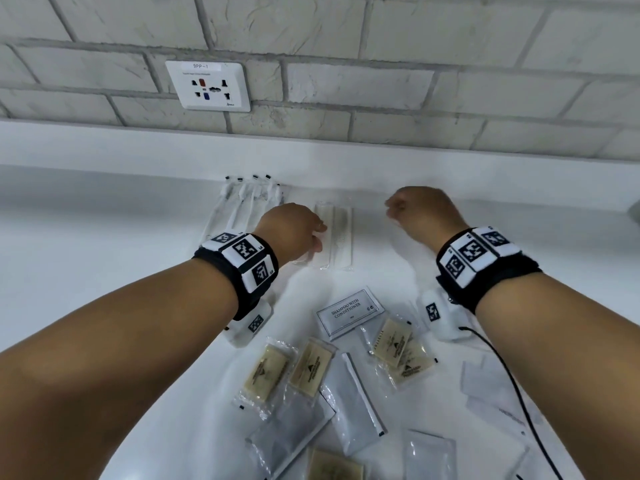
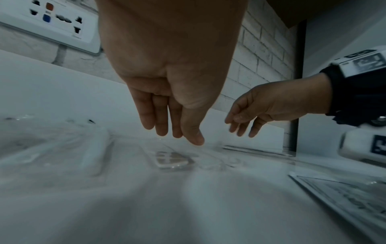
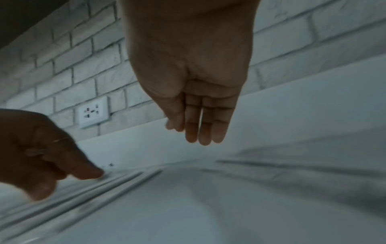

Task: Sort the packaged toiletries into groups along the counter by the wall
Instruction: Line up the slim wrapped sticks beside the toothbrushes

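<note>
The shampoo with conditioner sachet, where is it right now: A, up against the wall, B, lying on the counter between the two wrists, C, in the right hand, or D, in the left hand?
B: the shampoo with conditioner sachet lies flat on the counter; both hands are empty.

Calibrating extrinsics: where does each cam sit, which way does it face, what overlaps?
Head: above, facing down at counter and brick wall; both forearms show.
Left wrist: under the wrist, along left hand toward comb packets; right hand visible.
Right wrist: along right hand; left hand at left.
Shared: wall socket in all views.
</note>
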A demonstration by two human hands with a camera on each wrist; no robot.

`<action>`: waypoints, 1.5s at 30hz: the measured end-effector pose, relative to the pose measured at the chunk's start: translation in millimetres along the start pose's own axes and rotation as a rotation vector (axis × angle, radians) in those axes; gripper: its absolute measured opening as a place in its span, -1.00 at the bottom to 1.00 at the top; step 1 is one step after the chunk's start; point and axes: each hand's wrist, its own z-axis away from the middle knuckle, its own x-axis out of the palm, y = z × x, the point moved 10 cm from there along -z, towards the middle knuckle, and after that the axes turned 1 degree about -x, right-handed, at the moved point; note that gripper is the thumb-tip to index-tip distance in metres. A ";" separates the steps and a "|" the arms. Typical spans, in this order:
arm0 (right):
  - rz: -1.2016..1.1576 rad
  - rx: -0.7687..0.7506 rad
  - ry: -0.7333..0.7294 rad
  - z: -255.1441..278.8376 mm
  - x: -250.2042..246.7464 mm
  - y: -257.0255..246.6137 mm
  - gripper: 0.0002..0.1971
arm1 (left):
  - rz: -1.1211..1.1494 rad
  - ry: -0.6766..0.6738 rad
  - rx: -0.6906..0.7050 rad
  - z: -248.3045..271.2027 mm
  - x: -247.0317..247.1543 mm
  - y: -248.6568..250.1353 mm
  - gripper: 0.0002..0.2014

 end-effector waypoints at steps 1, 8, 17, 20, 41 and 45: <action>0.127 0.046 -0.034 -1.1 -4.3 13.9 -0.76 | 0.014 0.001 0.008 -0.3 1.0 3.9 -0.60; 0.365 0.139 -0.211 16.5 18.8 60.7 -0.69 | 0.037 -0.012 0.097 -7.3 11.6 45.5 -0.57; 0.236 0.188 -0.169 16.7 21.2 65.6 -0.73 | -0.086 -0.124 0.120 -15.4 26.8 53.7 -0.97; 0.156 0.250 -0.263 16.0 31.4 67.8 -0.74 | -0.081 -0.136 0.125 -15.8 27.7 54.2 -0.92; 0.177 -0.111 -0.238 7.1 28.6 13.9 -0.48 | -0.043 -0.105 0.131 -14.6 27.7 49.4 -0.91; 0.441 -0.213 -0.429 26.5 47.5 -9.8 -0.39 | -0.044 -0.084 0.142 -15.0 26.7 50.8 -0.78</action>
